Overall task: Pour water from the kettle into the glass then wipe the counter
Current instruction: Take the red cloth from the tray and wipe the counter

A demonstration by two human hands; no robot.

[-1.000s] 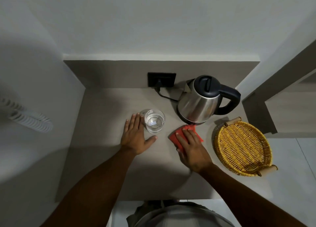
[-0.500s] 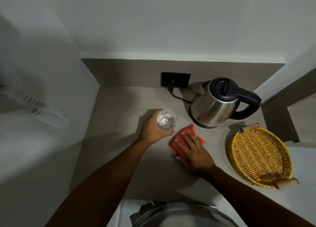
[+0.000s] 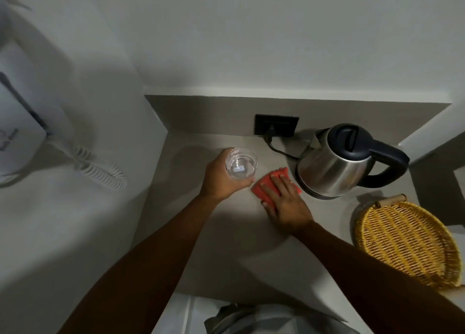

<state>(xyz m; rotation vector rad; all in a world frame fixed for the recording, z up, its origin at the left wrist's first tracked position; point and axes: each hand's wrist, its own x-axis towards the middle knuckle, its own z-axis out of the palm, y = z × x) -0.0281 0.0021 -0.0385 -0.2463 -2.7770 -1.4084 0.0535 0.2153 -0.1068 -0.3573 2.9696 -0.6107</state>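
A clear glass (image 3: 241,163) with water in it is held by my left hand (image 3: 219,179), which wraps it from the left, seemingly lifted off the grey counter (image 3: 226,245). My right hand (image 3: 284,202) lies flat, fingers spread, on a red cloth (image 3: 261,190) pressed to the counter just right of the glass. A steel kettle (image 3: 334,167) with a black lid and handle stands on its base to the right of the cloth, close to my fingertips.
A yellow wicker tray (image 3: 405,245) with wooden handles sits at the counter's right end. A black wall socket (image 3: 276,126) with the kettle's cord is on the backsplash. A white wall phone with a coiled cord (image 3: 100,170) hangs on the left wall.
My left hand went from lying flat beside the glass to gripping it, and now holds it higher. My right hand stays on the red cloth. The view has shifted left.
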